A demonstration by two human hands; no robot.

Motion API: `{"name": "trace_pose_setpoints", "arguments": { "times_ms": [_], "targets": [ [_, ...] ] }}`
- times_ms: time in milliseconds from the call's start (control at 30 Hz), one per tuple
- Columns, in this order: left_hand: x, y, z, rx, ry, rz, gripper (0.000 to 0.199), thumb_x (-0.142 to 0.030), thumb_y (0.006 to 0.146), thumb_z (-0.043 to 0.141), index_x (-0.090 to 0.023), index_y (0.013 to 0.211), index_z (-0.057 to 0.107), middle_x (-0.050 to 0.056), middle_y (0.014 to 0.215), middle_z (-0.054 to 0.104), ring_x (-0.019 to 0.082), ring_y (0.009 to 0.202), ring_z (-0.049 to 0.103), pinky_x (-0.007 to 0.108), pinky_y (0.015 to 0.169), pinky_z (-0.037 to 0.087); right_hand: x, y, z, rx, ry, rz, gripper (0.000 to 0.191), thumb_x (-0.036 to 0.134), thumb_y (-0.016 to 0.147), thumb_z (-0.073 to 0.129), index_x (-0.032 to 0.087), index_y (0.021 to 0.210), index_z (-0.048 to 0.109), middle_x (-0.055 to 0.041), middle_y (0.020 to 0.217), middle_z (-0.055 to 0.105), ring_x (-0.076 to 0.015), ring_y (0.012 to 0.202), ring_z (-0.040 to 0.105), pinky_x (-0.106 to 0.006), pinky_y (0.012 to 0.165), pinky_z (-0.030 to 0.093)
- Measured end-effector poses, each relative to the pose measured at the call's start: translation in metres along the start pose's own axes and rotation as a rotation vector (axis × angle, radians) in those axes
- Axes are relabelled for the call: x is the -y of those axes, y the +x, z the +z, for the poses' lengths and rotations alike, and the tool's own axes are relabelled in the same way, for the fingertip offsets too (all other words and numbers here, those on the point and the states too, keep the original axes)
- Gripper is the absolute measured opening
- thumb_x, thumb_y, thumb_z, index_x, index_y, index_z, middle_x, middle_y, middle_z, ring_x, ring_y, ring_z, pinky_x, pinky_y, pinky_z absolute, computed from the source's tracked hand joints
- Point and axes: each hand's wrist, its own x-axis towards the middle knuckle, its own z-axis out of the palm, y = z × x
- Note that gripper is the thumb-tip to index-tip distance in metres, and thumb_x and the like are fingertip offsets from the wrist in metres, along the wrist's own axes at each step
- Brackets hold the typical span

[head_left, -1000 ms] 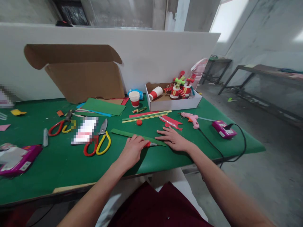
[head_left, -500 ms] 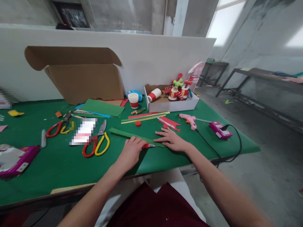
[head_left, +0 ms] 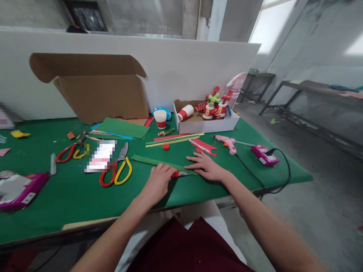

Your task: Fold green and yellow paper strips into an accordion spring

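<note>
A long green paper strip [head_left: 150, 160] lies slantwise on the green tabletop in front of me. My left hand [head_left: 160, 180] is closed over its near edge, fingers bent and together. From beneath those fingers sticks out a red piece with a pale pointed end [head_left: 181, 173]; its kind I cannot make out, as part is hidden. My right hand [head_left: 208, 167] lies flat with fingers spread, fingertips touching the strip's right end. Just beyond it is a red paper cutout [head_left: 208, 148] with a slim pale tool on top. A small red roll [head_left: 166, 147] sits behind the strip.
Scissors [head_left: 122, 166], pliers [head_left: 76, 146] and green paper sheets [head_left: 123, 127] lie left. Behind are a paper cup [head_left: 160, 119], narrow paper strips [head_left: 176, 140] and a white box [head_left: 208, 126] of cup figures. A pink glue gun [head_left: 227, 143] is corded to a purple block [head_left: 265, 155].
The view has shifted very slightly. Both hands and the green strip keep nearly the same places.
</note>
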Motion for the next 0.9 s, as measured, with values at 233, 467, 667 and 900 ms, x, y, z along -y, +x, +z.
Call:
{"name": "trace_pose_setpoints", "arguments": {
  "times_ms": [233,467,667,900],
  "targets": [
    [0.0011,0.0001,0.0019,0.014,-0.025,0.03,0.034,-0.005,0.088,0.035,-0.021,0.104,0.061,0.007,0.104,0.063,0.023,0.094,0.046,0.037,0.082,0.036,-0.0002,-0.0003,0.0,0.001,-0.003,-0.003,0.038,0.024,0.092,0.047,0.037,0.126,0.061,-0.0008,0.146,0.048,-0.0313,0.14,0.033,-0.062,0.113,0.018],
    [-0.0014,-0.0001,-0.0001,0.031,-0.009,0.031,0.034,-0.006,0.089,0.034,-0.021,0.104,0.062,0.008,0.105,0.062,0.023,0.094,0.046,0.037,0.082,0.036,-0.0023,-0.0003,0.0019,-0.01,0.003,-0.012,0.038,0.023,0.092,0.047,0.036,0.123,0.063,-0.0013,0.145,0.048,-0.0311,0.139,0.034,-0.062,0.114,0.017],
    [-0.002,0.0014,0.0026,0.029,-0.011,0.028,0.036,-0.007,0.088,0.035,-0.022,0.104,0.062,0.008,0.105,0.062,0.023,0.095,0.046,0.038,0.081,0.036,-0.0043,-0.001,0.0037,-0.027,0.012,-0.021,0.039,0.022,0.091,0.048,0.037,0.123,0.063,-0.001,0.145,0.048,-0.0303,0.139,0.034,-0.062,0.114,0.017],
    [-0.0008,-0.0039,-0.0027,0.073,-0.084,0.098,0.034,-0.007,0.088,0.037,-0.022,0.107,0.061,0.007,0.105,0.063,0.022,0.096,0.048,0.036,0.083,0.037,-0.0037,0.0005,0.0033,-0.018,0.017,-0.009,0.038,0.024,0.092,0.046,0.037,0.124,0.063,-0.0002,0.146,0.048,-0.03,0.14,0.032,-0.061,0.114,0.016]
  ]
}}
